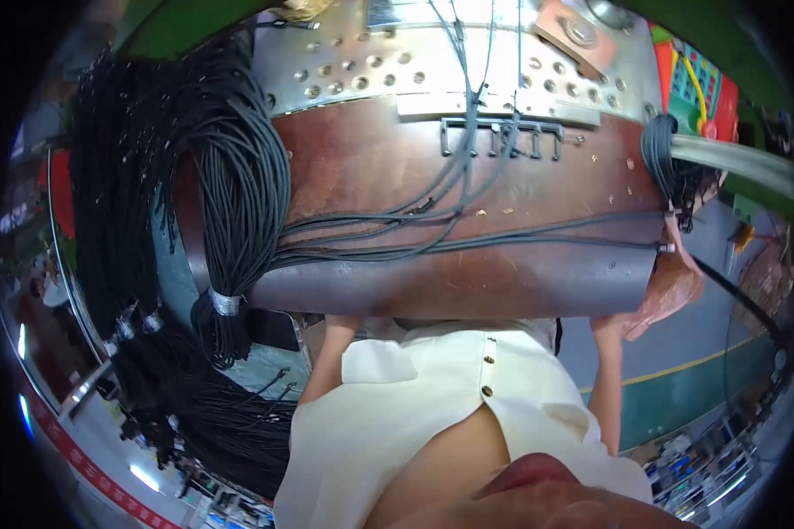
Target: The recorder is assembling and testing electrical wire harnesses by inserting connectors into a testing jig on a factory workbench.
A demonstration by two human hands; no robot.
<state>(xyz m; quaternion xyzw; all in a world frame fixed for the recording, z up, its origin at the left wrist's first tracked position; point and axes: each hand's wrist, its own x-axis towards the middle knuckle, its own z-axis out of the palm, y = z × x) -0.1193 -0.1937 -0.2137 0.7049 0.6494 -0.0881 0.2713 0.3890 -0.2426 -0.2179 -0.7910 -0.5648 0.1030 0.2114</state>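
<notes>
A brown wooden board counter (468,189) with a curved dark front edge fills the middle of the head view. Thin black wires (432,234) run across it from its left edge to its right edge, some rising to a row of small metal pegs (503,137) near its far edge, just below a perforated metal panel (388,66). A thick bundle of black cables (238,203), bound with a silver band, hangs over the counter's left edge. Both forearms reach up under the counter's near edge, so both hands are hidden behind it; whether they are spread or closed cannot be told. At the right front corner lies a wrinkled pinkish plastic bag (670,286), beside a smaller black cable bundle (666,163).
</notes>
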